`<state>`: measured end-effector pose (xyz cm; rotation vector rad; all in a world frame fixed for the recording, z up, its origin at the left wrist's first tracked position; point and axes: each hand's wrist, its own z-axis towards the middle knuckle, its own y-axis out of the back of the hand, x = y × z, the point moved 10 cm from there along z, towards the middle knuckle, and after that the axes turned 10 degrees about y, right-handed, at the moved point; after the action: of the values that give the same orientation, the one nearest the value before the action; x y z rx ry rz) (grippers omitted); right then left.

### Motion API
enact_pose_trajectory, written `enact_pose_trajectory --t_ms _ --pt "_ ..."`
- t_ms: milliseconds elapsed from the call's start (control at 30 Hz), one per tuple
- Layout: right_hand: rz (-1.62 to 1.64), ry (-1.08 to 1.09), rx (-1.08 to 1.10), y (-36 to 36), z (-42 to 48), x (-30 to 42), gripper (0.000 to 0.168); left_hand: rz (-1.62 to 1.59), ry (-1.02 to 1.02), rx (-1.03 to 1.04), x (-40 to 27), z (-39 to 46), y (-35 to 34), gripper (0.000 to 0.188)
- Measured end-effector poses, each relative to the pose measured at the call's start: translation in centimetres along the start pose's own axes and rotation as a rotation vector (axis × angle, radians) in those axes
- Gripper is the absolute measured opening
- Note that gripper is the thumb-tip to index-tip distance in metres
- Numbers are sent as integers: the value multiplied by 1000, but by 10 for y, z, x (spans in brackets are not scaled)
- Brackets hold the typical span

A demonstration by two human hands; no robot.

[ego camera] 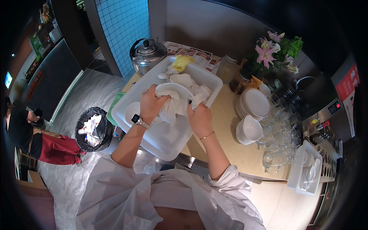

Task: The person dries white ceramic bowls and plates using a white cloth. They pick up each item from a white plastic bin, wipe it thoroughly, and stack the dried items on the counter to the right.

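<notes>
Both hands are over a large white plastic tub (169,146) standing at the counter's edge. My left hand (152,105) grips the left side of a white dish (175,86), with a white cloth (172,107) bunched against it. Part of that cloth is in my right hand (199,115), at the dish's right side. Beyond them in the tub lie white bowls (182,79), a white spoon (162,76) and a yellow cloth (182,62). Another white bowl (132,112) rests in the tub beside my left wrist.
A steel kettle (146,54) stands behind the tub. Stacked plates (257,102), stacked bowls (250,129), glass mugs (273,158) and a white bin of dishes (297,179) are at right. A lined trash bin (107,135) and a person (54,146) are at left.
</notes>
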<state>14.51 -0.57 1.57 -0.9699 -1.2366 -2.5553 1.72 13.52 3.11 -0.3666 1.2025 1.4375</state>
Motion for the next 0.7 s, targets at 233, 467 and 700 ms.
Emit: enact_pose_trajectory --t_ms 233,467,700 --pt "-57 -142 39 57 -11 -51 26 80 -280 350 -67 -6 -43 20" --pt "79 -117 -336 136 -39 -81 23 -81 -159 665 -118 -34 -99 17" --pt "181 -230 -873 213 -99 -117 25 -245 -41 758 -122 -36 -163 24"
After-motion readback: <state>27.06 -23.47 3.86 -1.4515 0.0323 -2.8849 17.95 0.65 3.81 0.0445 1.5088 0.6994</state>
